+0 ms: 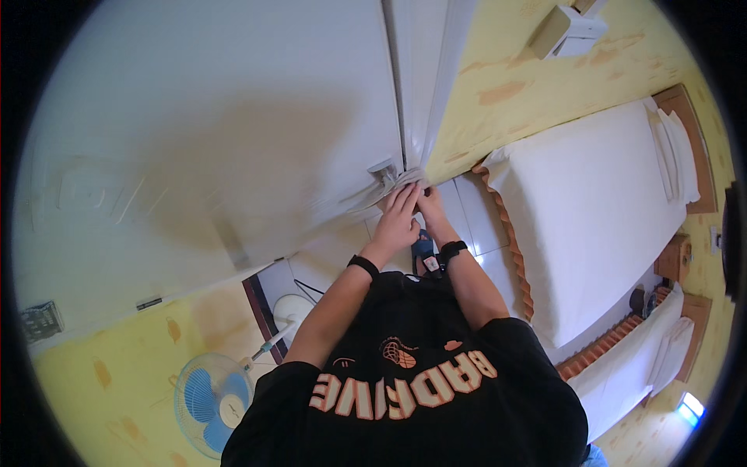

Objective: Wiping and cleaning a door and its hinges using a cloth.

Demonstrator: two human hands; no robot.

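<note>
A crumpled light grey cloth [413, 177] is bunched at the edge of a white door [280, 117], beside a metal door fitting [383, 169]. My left hand [400, 219] lies over the cloth, its fingers nearly straight and close together. Against it, my right hand [430, 207] has bent fingers at the cloth's right side. The fingertips of both hands meet there, and what lies beneath them is hidden. Past the cloth rises the white door frame [429, 87].
Right of me stands a bed [583, 175] with white sheets and an orange ruffle; a second bed [630, 362] is behind it. A standing fan [213, 405] with blue blades is at lower left. A sandalled foot [423, 248] rests on the tiled floor [461, 204].
</note>
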